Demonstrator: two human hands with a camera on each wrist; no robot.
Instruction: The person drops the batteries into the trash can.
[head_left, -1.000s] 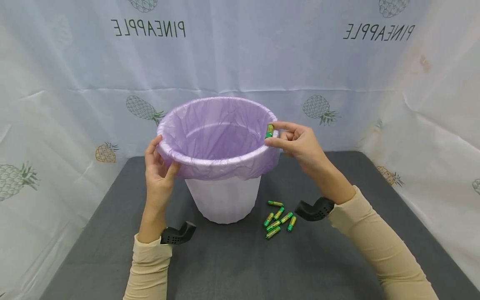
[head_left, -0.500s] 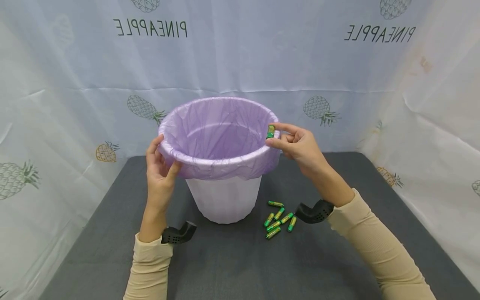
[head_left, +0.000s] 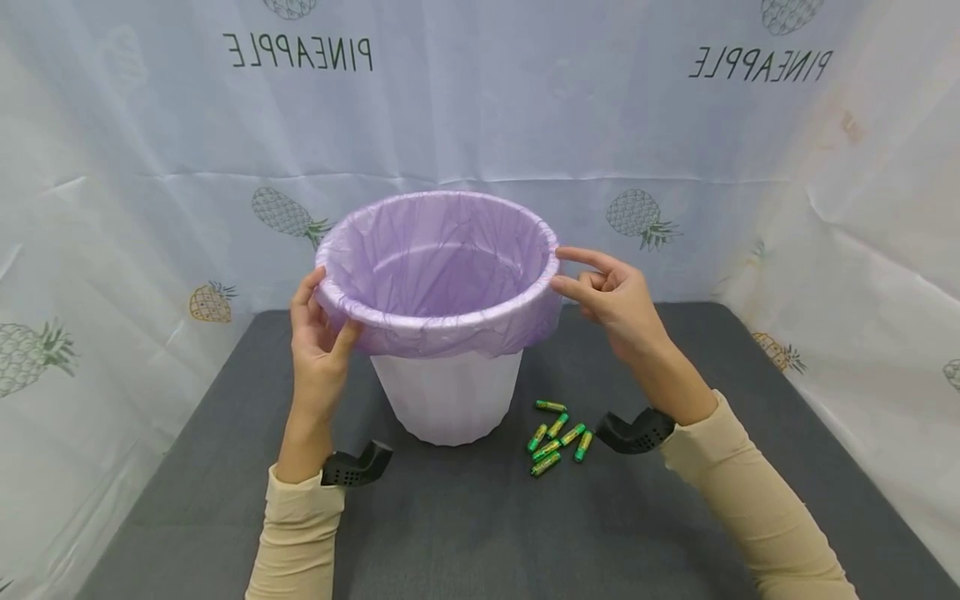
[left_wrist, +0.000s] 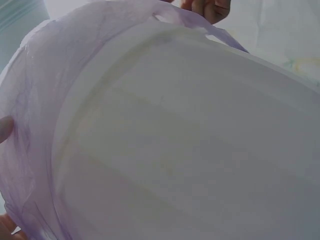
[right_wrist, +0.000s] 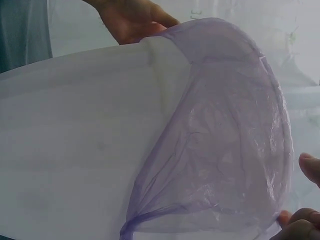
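Fingers of my left hand [head_left: 318, 333] pinched the purple-lined white plastic bin [head_left: 442, 392]; my right hand [head_left: 611, 296], grip loose and empty, could have tipped it onto the green batteries [head_left: 557, 437].

Head overhead; wrists close on bin [head_left: 447, 392]

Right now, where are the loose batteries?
In the head view, the batteries lie clustered on the grey mat, just right of the bin base and below the right hand.
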